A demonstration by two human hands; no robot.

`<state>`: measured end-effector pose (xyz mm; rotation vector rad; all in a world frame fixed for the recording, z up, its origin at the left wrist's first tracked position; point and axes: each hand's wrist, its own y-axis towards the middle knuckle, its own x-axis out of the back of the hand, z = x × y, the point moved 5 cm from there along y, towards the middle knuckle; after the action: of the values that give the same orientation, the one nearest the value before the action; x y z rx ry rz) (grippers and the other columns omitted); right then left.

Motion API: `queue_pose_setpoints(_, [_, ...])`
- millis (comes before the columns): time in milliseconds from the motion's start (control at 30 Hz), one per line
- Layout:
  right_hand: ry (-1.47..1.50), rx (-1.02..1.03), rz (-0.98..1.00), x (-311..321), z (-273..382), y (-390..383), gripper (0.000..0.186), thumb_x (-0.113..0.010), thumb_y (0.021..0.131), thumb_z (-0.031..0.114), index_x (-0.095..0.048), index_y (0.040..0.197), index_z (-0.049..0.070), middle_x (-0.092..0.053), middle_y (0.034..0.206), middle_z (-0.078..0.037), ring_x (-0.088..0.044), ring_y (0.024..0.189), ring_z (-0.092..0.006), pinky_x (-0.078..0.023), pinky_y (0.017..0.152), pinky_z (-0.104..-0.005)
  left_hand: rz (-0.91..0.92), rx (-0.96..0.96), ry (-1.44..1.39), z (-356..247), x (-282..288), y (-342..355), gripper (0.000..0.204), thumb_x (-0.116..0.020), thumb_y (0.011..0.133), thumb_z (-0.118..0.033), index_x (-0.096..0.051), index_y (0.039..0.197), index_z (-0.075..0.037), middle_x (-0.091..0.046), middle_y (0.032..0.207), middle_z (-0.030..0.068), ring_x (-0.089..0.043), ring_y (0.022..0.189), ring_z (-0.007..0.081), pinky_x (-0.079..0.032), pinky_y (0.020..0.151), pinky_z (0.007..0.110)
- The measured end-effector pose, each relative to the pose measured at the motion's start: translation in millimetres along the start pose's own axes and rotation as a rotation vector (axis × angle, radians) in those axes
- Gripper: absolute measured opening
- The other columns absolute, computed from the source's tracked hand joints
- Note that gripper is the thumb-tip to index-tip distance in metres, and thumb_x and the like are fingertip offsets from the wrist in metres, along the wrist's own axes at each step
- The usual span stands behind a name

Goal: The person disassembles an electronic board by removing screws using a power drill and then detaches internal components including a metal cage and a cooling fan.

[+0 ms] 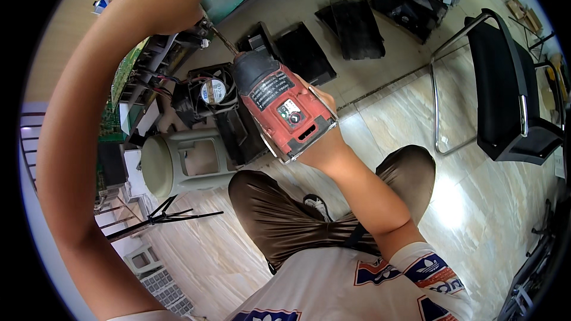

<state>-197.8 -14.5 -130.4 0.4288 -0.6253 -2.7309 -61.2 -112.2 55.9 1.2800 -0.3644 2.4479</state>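
A red and black power driver (285,107) fills the middle, gripped by my right hand (319,145) from behind and underneath. Its long bit (219,35) points up and left toward my left hand (184,0), whose fingers curl down, closed, at the edge of a dark assembly (184,44); what they hold is hidden. Beside the tool lies a cooling fan (212,91) with wires, on a black housing. Green circuit boards (108,122) show along the left, partly behind my left forearm.
Several black plastic parts (351,27) lie along the back. A grey-green plastic stool (157,165) stands at left, near a black folding stand (159,217). A black chair (502,95) with metal frame is at right. My knees (404,175) are below on a marble-look floor (458,202).
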Motion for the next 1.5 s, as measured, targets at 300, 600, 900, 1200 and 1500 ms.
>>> queue_pose_setpoints(300, [0.078,-0.095,0.011,-5.3,-10.8,3.2,0.078,-0.085,0.063,0.014,-0.052,0.132,-0.004,-0.069,0.111,-0.017,-0.070,0.093,-0.0265,-0.053,0.084,-0.0327,0.045,-0.051,-0.025,4.2,-5.1,3.0,0.019,-0.065,0.070,-0.004,-0.051,0.061,0.006,-0.056,0.066,0.0225,-0.061,0.073,0.0397,-0.048,0.067,0.045])
queue_pose_setpoints(600, [0.111,-0.189,0.022,-8.5,-5.2,7.5,0.076,-0.084,0.063,0.011,-0.054,0.131,-0.004,-0.068,0.112,-0.016,-0.069,0.095,-0.0255,-0.053,0.085,-0.0320,0.056,-0.069,0.034,3.9,-3.3,4.2,0.012,-0.064,0.069,-0.005,-0.060,0.068,0.007,-0.062,0.074,0.0233,-0.064,0.078,0.0409,-0.052,0.073,0.044])
queue_pose_setpoints(900, [-0.112,0.009,0.023,-9.7,23.6,16.2,0.076,-0.084,0.063,0.009,-0.053,0.131,-0.002,-0.070,0.105,-0.015,-0.069,0.091,-0.0254,-0.053,0.083,-0.0317,0.172,-0.031,0.049,0.2,0.3,6.0,0.014,-0.065,0.071,-0.006,-0.066,0.077,0.007,-0.066,0.079,0.0244,-0.067,0.083,0.0394,-0.055,0.078,0.043])
queue_pose_setpoints(1200, [-0.107,0.013,-0.015,-10.7,18.6,16.3,0.074,-0.084,0.063,0.009,-0.055,0.130,-0.002,-0.071,0.102,-0.014,-0.070,0.091,-0.0225,-0.053,0.082,-0.0306,0.242,0.001,0.032,-0.1,-0.1,10.4,0.015,-0.068,0.067,-0.004,-0.068,0.079,0.006,-0.068,0.083,0.0234,-0.069,0.083,0.0387,-0.057,0.075,0.042])
queue_pose_setpoints(1500, [-0.188,0.010,-0.022,-8.7,22.0,15.3,0.069,-0.083,0.065,0.010,-0.057,0.128,-0.002,-0.071,0.102,-0.015,-0.070,0.090,-0.0242,-0.053,0.082,-0.0309,0.292,0.001,0.057,-6.2,6.9,12.0,0.018,-0.070,0.066,-0.002,-0.070,0.083,0.003,-0.070,0.085,0.0219,-0.070,0.086,0.0372,-0.058,0.074,0.041])
